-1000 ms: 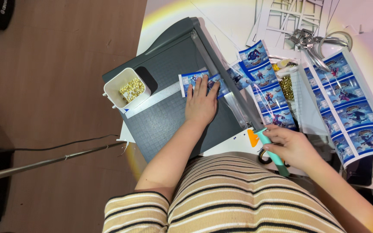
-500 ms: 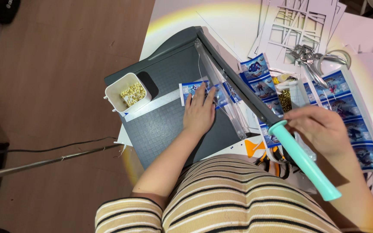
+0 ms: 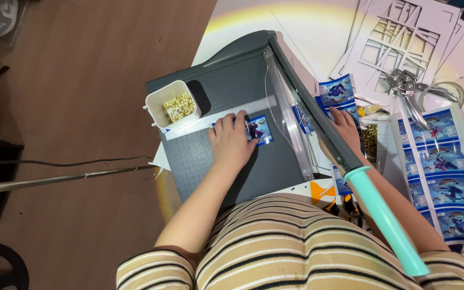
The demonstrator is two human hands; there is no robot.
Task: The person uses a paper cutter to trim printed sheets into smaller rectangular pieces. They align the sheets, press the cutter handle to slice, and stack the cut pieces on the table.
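Card [image 3: 259, 129] lies crosswise under flat left hand [image 3: 231, 140]; right hand [image 3: 346, 127] spread on strip [image 3: 335, 94].

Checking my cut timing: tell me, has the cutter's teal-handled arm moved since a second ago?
Yes. The teal-handled arm has swung up off the grey cutter base.

One paper cutter [image 3: 243, 161], one cup [image 3: 172, 103], two hands [image 3: 231, 140]

A small rectangular blue label [image 3: 258, 130] lies on the grey cutter bed, near its ruler strip. More blue labels [image 3: 336, 92] lie just beyond the cutter's right edge. A long strip of blue rectangular labels [image 3: 447, 177] lies along the table's right edge.
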